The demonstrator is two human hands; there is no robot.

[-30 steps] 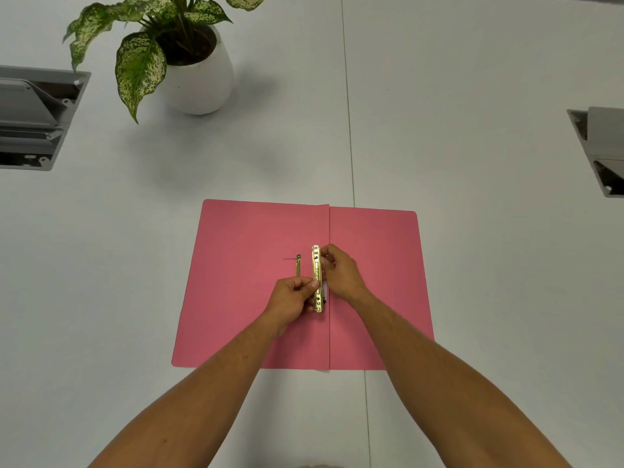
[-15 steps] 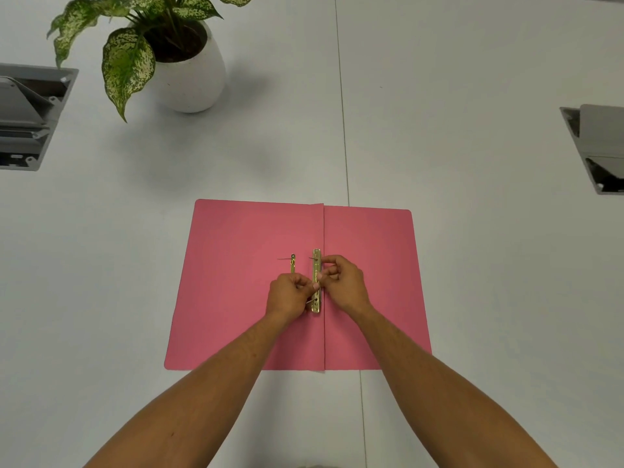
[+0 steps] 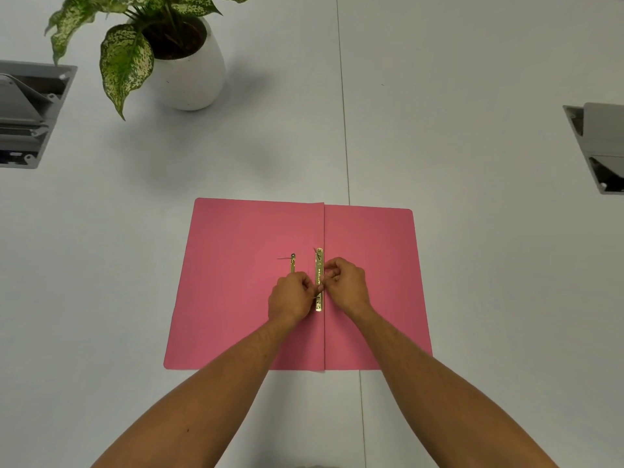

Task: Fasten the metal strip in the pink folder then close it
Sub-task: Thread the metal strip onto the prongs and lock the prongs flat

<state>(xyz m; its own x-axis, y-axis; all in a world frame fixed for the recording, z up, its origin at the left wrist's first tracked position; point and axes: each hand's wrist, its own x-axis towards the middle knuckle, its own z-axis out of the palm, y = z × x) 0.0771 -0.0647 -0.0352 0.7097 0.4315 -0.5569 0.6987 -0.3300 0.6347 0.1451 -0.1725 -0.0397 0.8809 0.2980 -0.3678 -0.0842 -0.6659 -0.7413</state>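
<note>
A pink folder (image 3: 236, 285) lies open and flat on the white table. A gold metal strip (image 3: 318, 265) lies lengthwise just left of the folder's spine fold. My left hand (image 3: 290, 297) pinches the strip's lower part from the left. My right hand (image 3: 344, 282) pinches its middle from the right. A thin gold prong (image 3: 292, 263) stands up from the left leaf, a little left of the strip; my left hand hides its lower end.
A potted plant in a white pot (image 3: 189, 76) stands at the back left. Grey open cable boxes sit in the table at the far left (image 3: 27, 113) and far right (image 3: 601, 146). A table seam (image 3: 344, 130) runs away from me.
My right hand has slid from the strip's upper end down to its middle, close to my left hand. The strip has settled flat along the spine.
</note>
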